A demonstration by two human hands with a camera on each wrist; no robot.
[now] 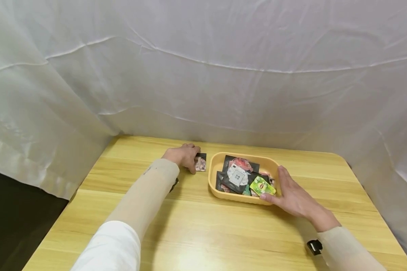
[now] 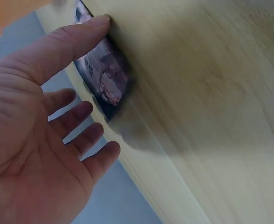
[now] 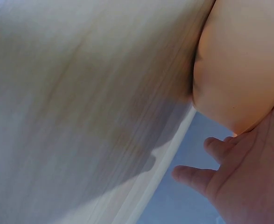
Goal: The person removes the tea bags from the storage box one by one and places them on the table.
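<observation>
Wooden surface (image 1: pixel 203 229). Yellow tray (image 1: pixel 237 198) on it. Right hand (image 1: pixel 293 195) spread against tray's right end, thumb at near rim. Left hand (image 1: pixel 184 155) loosely parted, gripping nothing. Black packets (image 1: pixel 237 175) heaped inside tray. Loose packet (image 1: pixel 201 164) left of tray, beneath left thumb. Pick-up seems starting; next calls for pinching packet edge.

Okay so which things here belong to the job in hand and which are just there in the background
Part of the job:
- square packet at the left hand
- yellow tray, touched by the right hand
- green packet and dark packets inside

Just there:
- wood-grain table
- white cloth
</observation>
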